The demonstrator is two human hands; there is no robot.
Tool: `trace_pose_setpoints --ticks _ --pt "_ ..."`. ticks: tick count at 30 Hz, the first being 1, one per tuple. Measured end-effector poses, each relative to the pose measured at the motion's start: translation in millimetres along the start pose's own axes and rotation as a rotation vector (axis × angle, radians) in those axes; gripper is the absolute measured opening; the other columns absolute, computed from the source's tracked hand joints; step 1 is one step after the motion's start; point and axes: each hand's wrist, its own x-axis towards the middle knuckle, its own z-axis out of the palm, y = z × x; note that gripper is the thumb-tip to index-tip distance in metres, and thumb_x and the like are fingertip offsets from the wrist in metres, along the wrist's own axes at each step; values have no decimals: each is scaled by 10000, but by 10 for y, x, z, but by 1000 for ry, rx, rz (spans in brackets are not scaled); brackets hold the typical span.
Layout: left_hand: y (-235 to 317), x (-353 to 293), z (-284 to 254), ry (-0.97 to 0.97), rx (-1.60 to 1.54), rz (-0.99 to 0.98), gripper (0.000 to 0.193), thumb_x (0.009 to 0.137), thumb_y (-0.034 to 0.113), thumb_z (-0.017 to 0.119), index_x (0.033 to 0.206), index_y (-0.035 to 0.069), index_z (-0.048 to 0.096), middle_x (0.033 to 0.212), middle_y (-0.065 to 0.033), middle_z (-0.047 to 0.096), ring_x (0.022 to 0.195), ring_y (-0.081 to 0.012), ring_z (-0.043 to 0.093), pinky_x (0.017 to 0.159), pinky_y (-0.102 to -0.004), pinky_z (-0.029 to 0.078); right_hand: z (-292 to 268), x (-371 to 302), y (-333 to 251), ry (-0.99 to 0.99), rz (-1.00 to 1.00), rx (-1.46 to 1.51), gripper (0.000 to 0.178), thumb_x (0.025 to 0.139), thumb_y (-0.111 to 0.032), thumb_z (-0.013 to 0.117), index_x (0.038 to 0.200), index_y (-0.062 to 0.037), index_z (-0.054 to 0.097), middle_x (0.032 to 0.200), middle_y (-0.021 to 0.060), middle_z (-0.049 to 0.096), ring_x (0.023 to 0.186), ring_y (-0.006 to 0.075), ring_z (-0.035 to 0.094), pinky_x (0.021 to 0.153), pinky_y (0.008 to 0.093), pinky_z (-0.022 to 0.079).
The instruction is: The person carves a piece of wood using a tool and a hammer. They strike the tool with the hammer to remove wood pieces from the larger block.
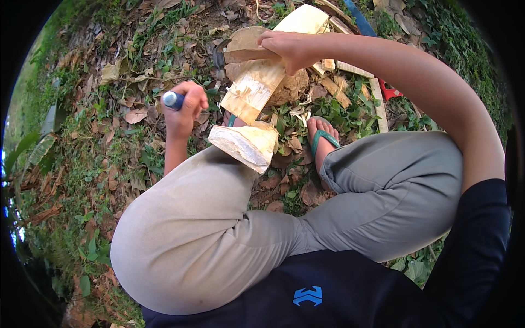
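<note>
Pale split wood slab (252,90) leaning on round tan chopping block (284,82), held near top by right hand (287,49), fingers closed on it. Left hand (186,106) fisted round blue-handled tool (174,100). Second pale wood chunk (243,143) by knee; wood offcuts (336,87), leaf litter around.

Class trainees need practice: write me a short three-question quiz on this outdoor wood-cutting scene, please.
1. True or false: the right hand holds a blade across the pale wood slab.
2. What colour is the handle end sticking out of the left hand? A red, B blue, C yellow.
3. Fill in: the person wears green ___ on the feet.
Key: 1 true; 2 B; 3 sandals.
</note>
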Motion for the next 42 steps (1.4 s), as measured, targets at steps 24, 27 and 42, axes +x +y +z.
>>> trace_pose_setpoints --ticks 24,27,42 --pt "201 -63 99 -664 69 -154 336 796 308 677 732 -17 735 654 -104 692 564 -152 648 526 -258 477 -75 236 -108 14 -409 -306 366 708 77 673 1045 61 531 1241 102 463 1178 291 529 1028 364 481" --pt "192 -109 249 -596 156 -153 365 763 345 647 660 0 704 587 -97 650 480 -153 564 460 -295 409 47 202 -74 57 -368 -242 334 732 76 652 1042 66 529 1227 97 460 1163 287 533 1032 354 482" --pt "262 -11 298 -511 152 -151 239 705 68 831 649 61 598 607 31 553 523 -22 464 469 -226 312 158 -137 -213 175 -218 156 442 705 41 678 1119 57 526 1347 148 436 1237 332 493 975 406 457"
